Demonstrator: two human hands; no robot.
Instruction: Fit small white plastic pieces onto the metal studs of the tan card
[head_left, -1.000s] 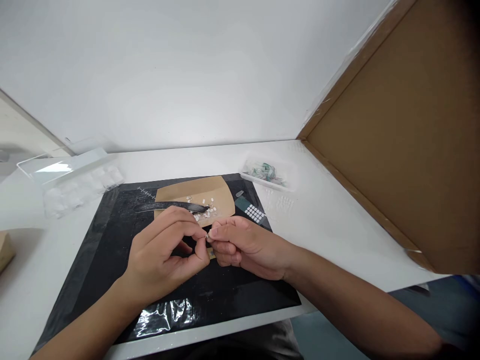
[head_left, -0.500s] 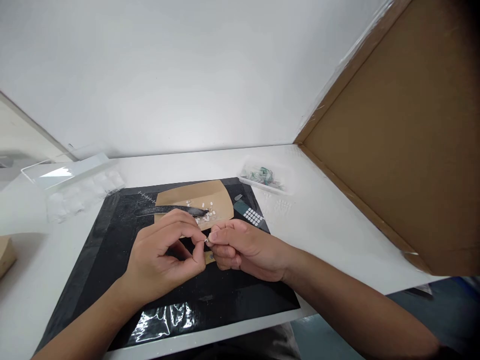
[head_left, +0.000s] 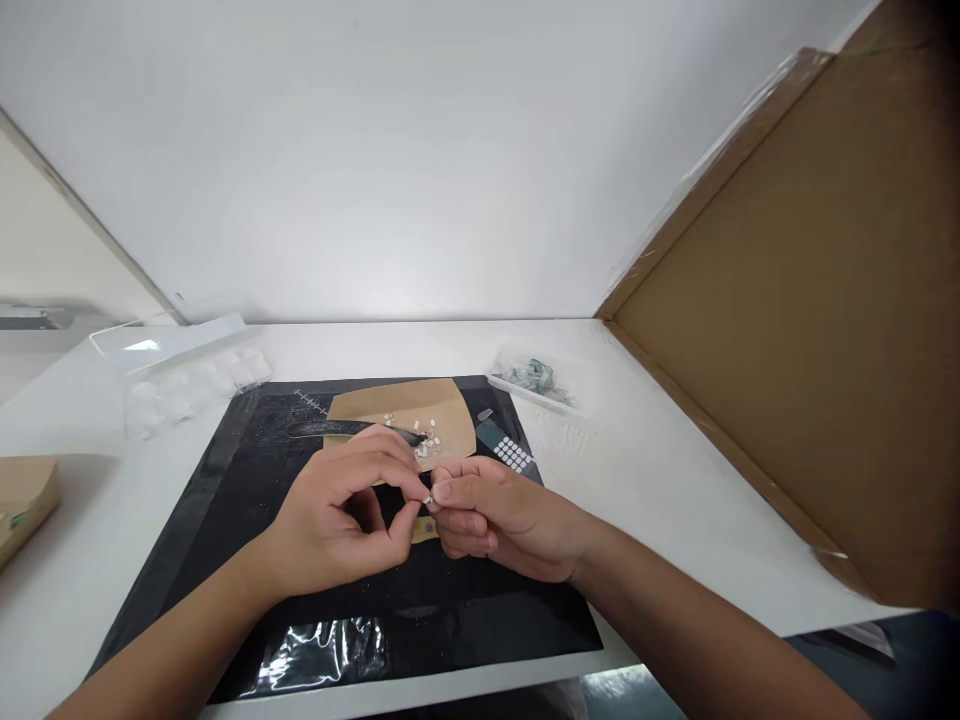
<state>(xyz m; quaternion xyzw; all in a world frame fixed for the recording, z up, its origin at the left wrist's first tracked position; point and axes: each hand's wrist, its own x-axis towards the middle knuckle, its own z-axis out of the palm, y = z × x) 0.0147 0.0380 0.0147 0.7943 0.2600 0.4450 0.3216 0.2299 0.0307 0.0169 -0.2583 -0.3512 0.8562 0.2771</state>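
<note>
Over a black mat (head_left: 517, 620), my left hand (head_left: 352, 515) and my right hand (head_left: 499, 515) meet at their fingertips. Thumb and index finger of each hand are pinched at a tiny whitish piece (head_left: 428, 500), too small to name. My right hand's other fingers are curled under. Behind the hands lies a sheet of brown paper (head_left: 367, 403) with several small white bits (head_left: 417, 425). A dark, long, slim tool (head_left: 337, 427) rests across it, one part hidden by my left hand. Below the fingertips, a small yellow piece (head_left: 424, 529) shows on the mat.
A dark green card with white dots (head_left: 513, 454) lies right of the paper. Behind it stands a clear tray (head_left: 536, 380) of green and clear packets. At left are a clear plastic box (head_left: 199, 385) and a brown box (head_left: 26, 495). A cardboard panel (head_left: 810, 300) rises at right.
The camera view has shifted, so the scene sits slightly lower and further right. Both hands keep their pinch at the whitish piece, with only slight finger movement.
</note>
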